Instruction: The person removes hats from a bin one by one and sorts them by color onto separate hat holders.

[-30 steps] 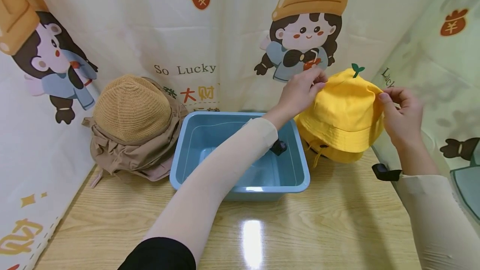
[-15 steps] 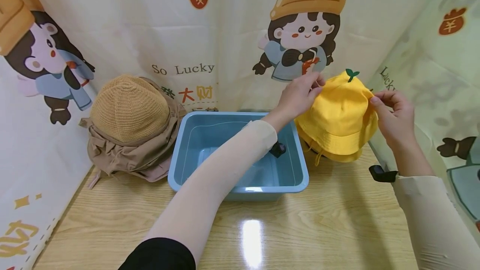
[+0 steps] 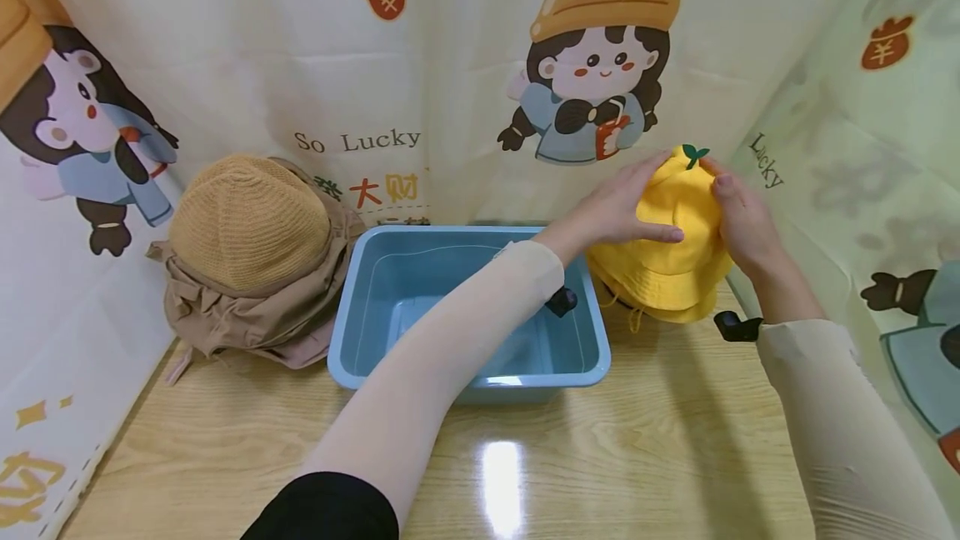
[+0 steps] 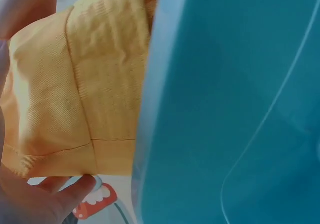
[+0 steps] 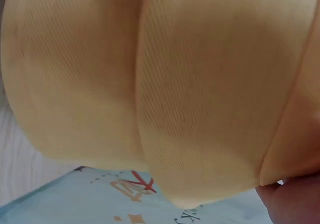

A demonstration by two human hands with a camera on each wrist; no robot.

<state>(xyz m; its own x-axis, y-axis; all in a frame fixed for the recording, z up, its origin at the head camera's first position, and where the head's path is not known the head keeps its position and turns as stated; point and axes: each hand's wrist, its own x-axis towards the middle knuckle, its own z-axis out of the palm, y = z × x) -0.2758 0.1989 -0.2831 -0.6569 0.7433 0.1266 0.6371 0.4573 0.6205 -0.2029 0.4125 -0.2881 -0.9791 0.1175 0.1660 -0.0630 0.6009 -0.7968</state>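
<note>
A yellow bucket hat (image 3: 671, 265) with a green sprout on its top stands at the right in the head view. Below its brim shows another yellow brim layer, with thin yellow cords hanging at the left. My left hand (image 3: 617, 205) holds the crown from the left, thumb across the front and fingers partly hidden behind. From the right side, my right hand (image 3: 752, 227) grips the crown, its fingers mostly hidden behind the fabric. Both wrist views show the yellow cloth (image 4: 105, 83) up close; two overlapping brim layers (image 5: 215, 108) fill the right wrist view.
A blue plastic basin (image 3: 420, 273) sits in the middle of the wooden table (image 3: 600, 457), under my left forearm. Left of it stands a tan knitted hat (image 3: 251, 219) on crumpled brown fabric hats (image 3: 292, 327). A printed curtain (image 3: 457, 65) hangs behind.
Both hands pinched the hat's sides earlier; now they have moved inward and cup its crown. The right hand has shifted left, and the crown looks narrower. The view has turned slightly right.
</note>
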